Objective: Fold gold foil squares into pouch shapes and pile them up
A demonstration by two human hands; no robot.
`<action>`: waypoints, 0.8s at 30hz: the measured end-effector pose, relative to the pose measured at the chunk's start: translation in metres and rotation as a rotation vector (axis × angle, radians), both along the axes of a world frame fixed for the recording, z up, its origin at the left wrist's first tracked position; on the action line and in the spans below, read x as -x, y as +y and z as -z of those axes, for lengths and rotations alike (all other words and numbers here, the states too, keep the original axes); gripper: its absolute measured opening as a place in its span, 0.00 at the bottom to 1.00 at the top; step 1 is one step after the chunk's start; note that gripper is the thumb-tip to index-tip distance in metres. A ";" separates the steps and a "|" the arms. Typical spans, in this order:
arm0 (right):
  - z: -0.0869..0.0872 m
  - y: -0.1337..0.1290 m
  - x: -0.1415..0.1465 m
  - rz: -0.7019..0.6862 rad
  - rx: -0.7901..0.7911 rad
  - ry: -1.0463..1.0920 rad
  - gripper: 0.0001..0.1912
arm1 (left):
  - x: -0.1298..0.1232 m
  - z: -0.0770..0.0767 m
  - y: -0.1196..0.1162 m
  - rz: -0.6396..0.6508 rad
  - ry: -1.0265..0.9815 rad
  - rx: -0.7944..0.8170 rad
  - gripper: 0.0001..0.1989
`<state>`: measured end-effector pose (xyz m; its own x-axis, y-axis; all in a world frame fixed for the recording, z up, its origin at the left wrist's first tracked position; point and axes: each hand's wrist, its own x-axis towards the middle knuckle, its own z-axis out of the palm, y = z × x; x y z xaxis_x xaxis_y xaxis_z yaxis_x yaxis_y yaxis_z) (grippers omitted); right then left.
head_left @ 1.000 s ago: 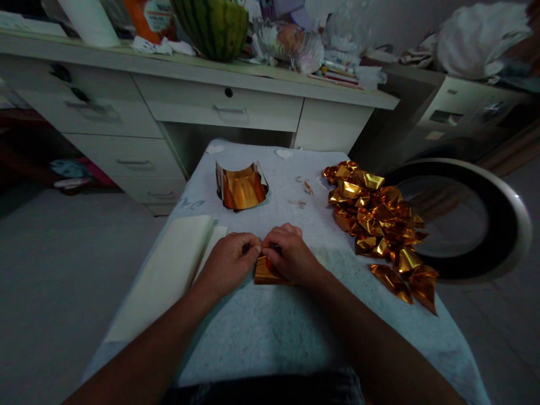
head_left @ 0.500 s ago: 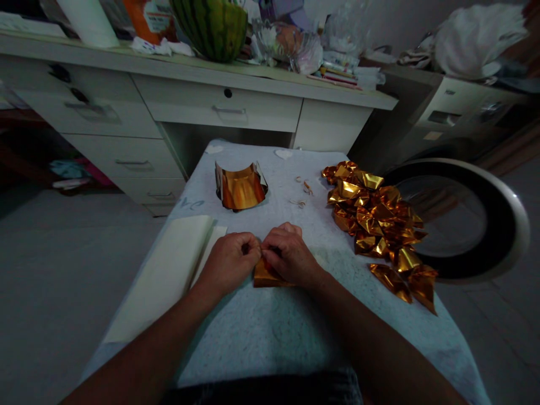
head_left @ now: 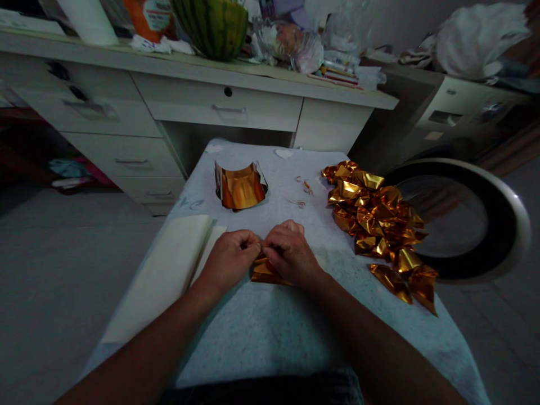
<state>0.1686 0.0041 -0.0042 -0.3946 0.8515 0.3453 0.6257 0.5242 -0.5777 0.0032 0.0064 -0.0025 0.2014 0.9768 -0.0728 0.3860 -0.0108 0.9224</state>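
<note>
My left hand (head_left: 233, 253) and my right hand (head_left: 292, 253) meet fingertip to fingertip over the cloth-covered table. Both are pinched closed on a piece of gold foil (head_left: 266, 272), whose lower part shows below my right palm. The point where the fingertips grip it is hidden. Beyond my hands stands a curled stack of gold foil sheets (head_left: 240, 188). Off to the right lies a pile of folded gold foil pieces (head_left: 373, 211). Left of my left hand rests folded cream paper (head_left: 162, 275).
Small bits of thin string or scrap (head_left: 298, 202) lie on the table (head_left: 270, 343). Behind it runs a white drawer counter (head_left: 261, 81) bearing a watermelon (head_left: 213, 28). A washing machine with its round door (head_left: 502, 225) open stands close on the right.
The gold foil between my hands has shifted and tilted slightly, its lower edge a little higher. My hands have moved only slightly and stay pinched together.
</note>
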 end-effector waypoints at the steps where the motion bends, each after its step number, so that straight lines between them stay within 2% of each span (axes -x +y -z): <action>1: 0.000 0.000 0.000 0.003 0.001 0.001 0.06 | 0.000 0.000 0.000 0.005 -0.002 -0.001 0.10; 6: 0.001 0.001 -0.003 0.033 0.037 0.012 0.06 | -0.002 -0.001 -0.001 0.012 0.013 -0.052 0.09; 11: 0.000 0.007 -0.009 0.079 0.106 0.136 0.06 | -0.002 -0.004 -0.003 0.024 -0.034 -0.081 0.06; 15: 0.000 0.009 -0.011 0.133 0.226 0.344 0.05 | 0.001 -0.005 -0.003 0.084 -0.042 -0.068 0.07; 19: 0.001 0.008 -0.011 0.167 0.418 0.630 0.04 | 0.003 -0.006 -0.003 0.138 -0.020 -0.018 0.08; 24: 0.000 0.009 -0.011 0.100 0.611 0.891 0.11 | 0.002 -0.005 -0.003 0.025 -0.234 0.069 0.09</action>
